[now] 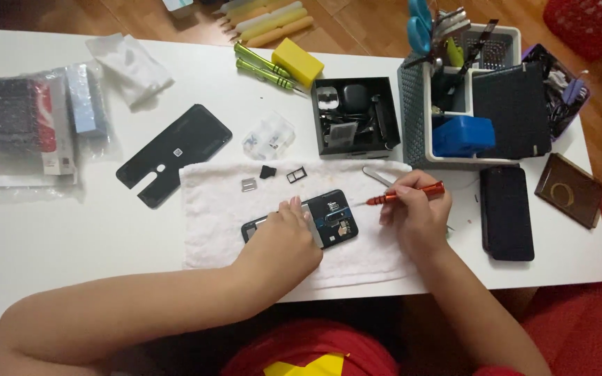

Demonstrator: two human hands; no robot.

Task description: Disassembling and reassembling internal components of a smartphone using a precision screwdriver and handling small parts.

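Opened phone on white towel: my left hand presses it flat, fingers together; my right hand clamps a red screwdriver.

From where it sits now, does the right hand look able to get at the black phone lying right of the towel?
Probably yes. The right hand rests at the towel's right edge, and the black phone lies flat just beside it with bare table between. But its fingers grip a red screwdriver, which would hamper picking it up.

My two bare hands, one red-handled screwdriver, one opened black phone, two green-handled screwdrivers, one yellow block, one white towel
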